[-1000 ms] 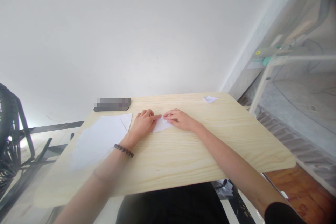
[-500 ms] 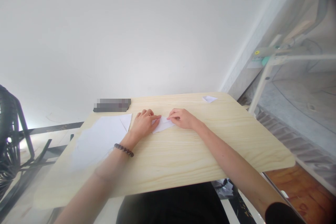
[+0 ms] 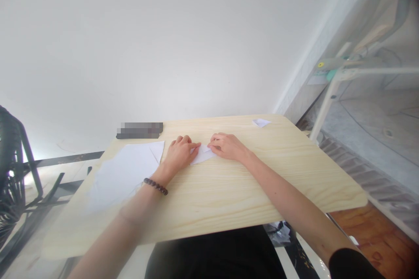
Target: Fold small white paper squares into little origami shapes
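The folded paper (image 3: 200,157) lies near the middle of the desk (image 3: 248,200). The left hand (image 3: 178,152), a bracelet (image 3: 156,186) at its wrist, has its grip on the paper's left end; the right hand (image 3: 226,146) pinches the right end. Sheets (image 3: 126,168) lie on the desk's left part, a small folded piece (image 3: 261,123) near its far right corner, a pixelated dark thing (image 3: 140,131) at its far left corner.
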The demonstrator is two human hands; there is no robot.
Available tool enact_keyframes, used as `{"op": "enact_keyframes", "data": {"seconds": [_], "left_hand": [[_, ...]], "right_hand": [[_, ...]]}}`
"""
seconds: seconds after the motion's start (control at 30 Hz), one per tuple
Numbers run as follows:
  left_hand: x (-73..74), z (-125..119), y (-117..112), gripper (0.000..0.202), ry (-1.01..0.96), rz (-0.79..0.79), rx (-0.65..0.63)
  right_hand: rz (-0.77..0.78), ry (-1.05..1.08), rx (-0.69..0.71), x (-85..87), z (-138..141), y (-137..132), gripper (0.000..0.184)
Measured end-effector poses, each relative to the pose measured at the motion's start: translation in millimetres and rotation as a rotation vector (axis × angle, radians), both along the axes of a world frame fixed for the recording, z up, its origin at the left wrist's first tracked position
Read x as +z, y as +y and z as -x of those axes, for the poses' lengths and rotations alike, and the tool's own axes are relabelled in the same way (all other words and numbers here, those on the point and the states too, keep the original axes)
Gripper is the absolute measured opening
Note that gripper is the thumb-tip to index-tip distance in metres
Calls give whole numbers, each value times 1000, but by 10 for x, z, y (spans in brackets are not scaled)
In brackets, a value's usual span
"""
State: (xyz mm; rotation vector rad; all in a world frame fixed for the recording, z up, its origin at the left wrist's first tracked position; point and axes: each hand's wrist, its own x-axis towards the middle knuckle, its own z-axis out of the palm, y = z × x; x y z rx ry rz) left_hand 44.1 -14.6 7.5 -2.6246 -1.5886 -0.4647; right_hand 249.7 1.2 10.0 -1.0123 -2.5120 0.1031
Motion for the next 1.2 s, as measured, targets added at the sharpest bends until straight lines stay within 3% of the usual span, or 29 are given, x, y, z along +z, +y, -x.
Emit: {"op": "enact_keyframes", "data": {"seconds": [0.37, 0.6, 0.87, 1.07, 1.2], "left_hand": [[-33, 28, 20, 34, -30, -9, -19], [-83, 26, 74, 31, -162, 42, -40], [-155, 39, 149, 20, -281, 94, -42], [-121, 57, 136, 15, -331, 172, -122], [-111, 44, 109, 17, -330, 142, -118]], "right_hand": [[47, 41, 9, -11, -87, 32, 21], [71, 153, -106, -130, 3, 3, 18], [128, 191, -73, -173, 61, 12, 19], [186, 228, -28, -175, 57, 21, 12], [180, 216, -8, -148, 57, 11, 13]]}}
